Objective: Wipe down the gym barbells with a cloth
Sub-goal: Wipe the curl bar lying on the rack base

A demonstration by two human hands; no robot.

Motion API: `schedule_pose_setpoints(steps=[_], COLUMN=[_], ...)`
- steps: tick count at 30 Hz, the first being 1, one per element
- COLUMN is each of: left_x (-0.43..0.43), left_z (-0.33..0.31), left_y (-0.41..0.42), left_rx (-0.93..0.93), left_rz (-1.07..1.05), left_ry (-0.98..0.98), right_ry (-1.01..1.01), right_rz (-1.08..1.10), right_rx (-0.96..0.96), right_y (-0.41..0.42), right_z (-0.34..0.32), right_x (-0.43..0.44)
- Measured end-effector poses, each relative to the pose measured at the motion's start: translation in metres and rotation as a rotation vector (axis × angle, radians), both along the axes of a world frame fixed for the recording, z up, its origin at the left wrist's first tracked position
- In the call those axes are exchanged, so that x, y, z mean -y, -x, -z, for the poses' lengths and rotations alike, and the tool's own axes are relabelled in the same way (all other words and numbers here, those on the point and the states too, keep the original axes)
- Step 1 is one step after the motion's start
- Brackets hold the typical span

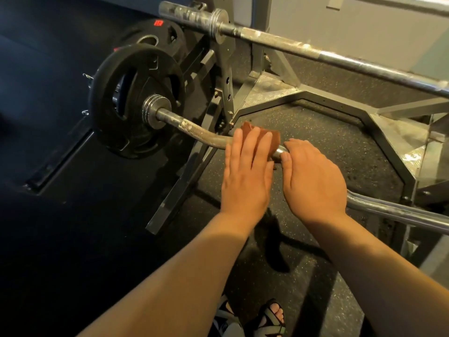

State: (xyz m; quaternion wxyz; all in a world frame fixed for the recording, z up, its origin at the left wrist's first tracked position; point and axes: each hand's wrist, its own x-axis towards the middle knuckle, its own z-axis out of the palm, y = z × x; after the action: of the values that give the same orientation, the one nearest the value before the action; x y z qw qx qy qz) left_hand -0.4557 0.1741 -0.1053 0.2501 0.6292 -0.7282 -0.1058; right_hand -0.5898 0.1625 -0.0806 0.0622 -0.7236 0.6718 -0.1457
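Flat left hand (245, 171) presses cloth (266, 137) onto barbell (206, 136); right hand (313, 176) beside it grips barbell; wrapping the cloth should clean better

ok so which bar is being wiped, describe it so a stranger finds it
Start at the grey steel rack. Below its straight silver barbell sits the wavy grey curl bar, carrying a black weight plate. Only it bends, and a rust-brown cloth lies on it.

Speckled rubber floor (328, 127) is lying under the left hand (245, 176), carrying a steel frame (335, 98), probably a rack's base, beyond it.
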Motion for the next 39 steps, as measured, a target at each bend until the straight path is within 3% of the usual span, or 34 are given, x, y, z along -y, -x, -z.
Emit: schedule_pose_setpoints(steps=[5, 8, 10, 13, 18, 21, 23, 25, 28, 32, 35, 39], left_x=[0.017, 0.059, 0.075, 0.063, 0.018, 0.030, 0.042, 0.051, 0.044, 0.021, 0.028, 0.048], left_z=[-0.018, -0.039, -0.046, -0.041, -0.027, -0.037, -0.045, -0.047, -0.036, -0.025, -0.028, -0.032], left_y=[-0.009, -0.014, -0.017, -0.005, 0.003, -0.028, -0.047, -0.051, -0.023, 0.002, -0.029, -0.047], left_rx=[0.018, 0.227, 0.232, 0.312, 0.098, 0.187, 0.283, 0.189, 0.151, -0.027, 0.001, 0.057], left_rz=[0.035, -0.083, -0.129, -0.148, 0.011, 0.093, -0.014, -0.168, -0.214, -0.009, 0.078, -0.179], left_ry=[-0.015, -0.118, -0.231, -0.193, -0.003, -0.049, -0.110, -0.158, -0.119, -0.005, -0.019, -0.084], right_ry=[0.007, 0.003, 0.001, -0.005, 0.009, -0.005, -0.006, -0.005, -0.005, 0.004, -0.019, -0.129], right_rz=[-0.013, -0.022, -0.024, -0.009, -0.011, -0.013, -0.010, -0.002, 0.025, 0.023, 0.043, 0.119], right_rx=[0.019, 0.020, 0.011, 0.014, 0.045, 0.009, 0.007, 0.010, 0.001, 0.001, 0.005, -0.008], right_y=[0.000, 0.001, 0.001, 0.001, 0.000, 0.000, 0.000, -0.001, -0.003, -0.004, -0.006, -0.020], right_z=[0.000, 0.001, 0.001, 0.002, -0.001, -0.002, -0.002, -0.002, -0.001, -0.002, -0.007, -0.004], right_x=[-0.002, -0.002, -0.001, 0.000, -0.003, -0.002, -0.001, -0.001, -0.001, -0.002, -0.002, 0.007])
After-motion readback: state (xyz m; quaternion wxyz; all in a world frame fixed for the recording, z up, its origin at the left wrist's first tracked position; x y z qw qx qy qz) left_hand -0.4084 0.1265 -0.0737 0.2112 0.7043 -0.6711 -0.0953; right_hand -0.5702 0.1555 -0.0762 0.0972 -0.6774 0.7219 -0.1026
